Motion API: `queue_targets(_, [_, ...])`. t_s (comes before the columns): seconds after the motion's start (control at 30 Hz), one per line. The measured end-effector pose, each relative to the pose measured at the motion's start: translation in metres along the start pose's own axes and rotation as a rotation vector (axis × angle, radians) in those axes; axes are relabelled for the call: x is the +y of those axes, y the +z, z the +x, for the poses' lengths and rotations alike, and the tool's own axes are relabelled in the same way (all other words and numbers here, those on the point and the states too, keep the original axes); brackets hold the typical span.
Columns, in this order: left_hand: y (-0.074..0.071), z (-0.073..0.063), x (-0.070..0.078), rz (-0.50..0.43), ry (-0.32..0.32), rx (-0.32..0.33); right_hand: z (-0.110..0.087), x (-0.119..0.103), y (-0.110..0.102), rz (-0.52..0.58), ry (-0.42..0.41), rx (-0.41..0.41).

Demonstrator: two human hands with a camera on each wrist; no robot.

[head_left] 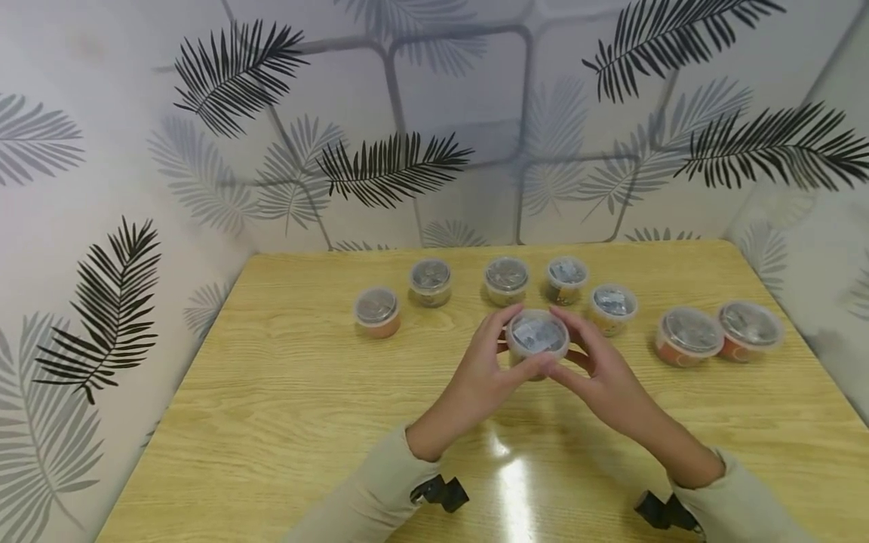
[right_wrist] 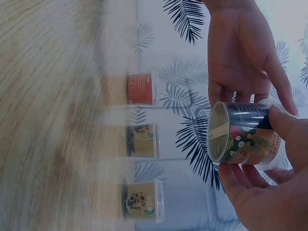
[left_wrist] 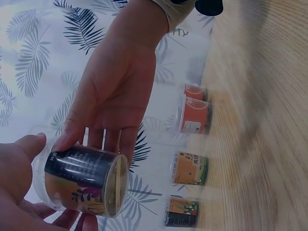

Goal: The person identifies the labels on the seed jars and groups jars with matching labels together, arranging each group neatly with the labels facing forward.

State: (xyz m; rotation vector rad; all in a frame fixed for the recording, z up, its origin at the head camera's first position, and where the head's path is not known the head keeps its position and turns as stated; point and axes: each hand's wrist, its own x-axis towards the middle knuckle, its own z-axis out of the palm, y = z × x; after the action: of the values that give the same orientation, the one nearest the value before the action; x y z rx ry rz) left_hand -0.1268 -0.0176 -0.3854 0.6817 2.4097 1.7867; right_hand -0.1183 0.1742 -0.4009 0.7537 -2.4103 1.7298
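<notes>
In the head view, my left hand [head_left: 478, 369] and right hand [head_left: 614, 385] grip a small lidded plastic tub [head_left: 538, 335] from both sides, lid upward, above the table. Fingers curl round its far side while the thumbs meet at the near side. The left wrist view shows the tub's wall [left_wrist: 79, 180] with a black and tan printed wrap and leaf pictures. Its base [right_wrist: 219, 132] has a pale strip across it in the right wrist view. Just behind the hands stand a yellow-wrapped tub [head_left: 612, 309] and a dark-wrapped tub [head_left: 566, 279].
Further lidded tubs stand on the wooden table [head_left: 285, 422]: an orange one [head_left: 377, 313] at left, two tan ones [head_left: 431, 283] [head_left: 506, 280] at the back, and two orange-red ones [head_left: 689, 337] [head_left: 749, 330] at right. A leaf-patterned wall [head_left: 468, 204] borders the table's far edge.
</notes>
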Motion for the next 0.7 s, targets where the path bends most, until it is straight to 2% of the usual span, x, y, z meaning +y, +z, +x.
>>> queue_targets(0.33, [-0.005,-0.011,-0.003,-0.081,-0.012,-0.017,-0.002,0.003,0.000,0.216,0.056,-0.052])
queue_targets(0.7, [-0.005,-0.013,-0.009,-0.088,-0.010,0.012,0.000,0.005,0.009,0.282,0.079,-0.030])
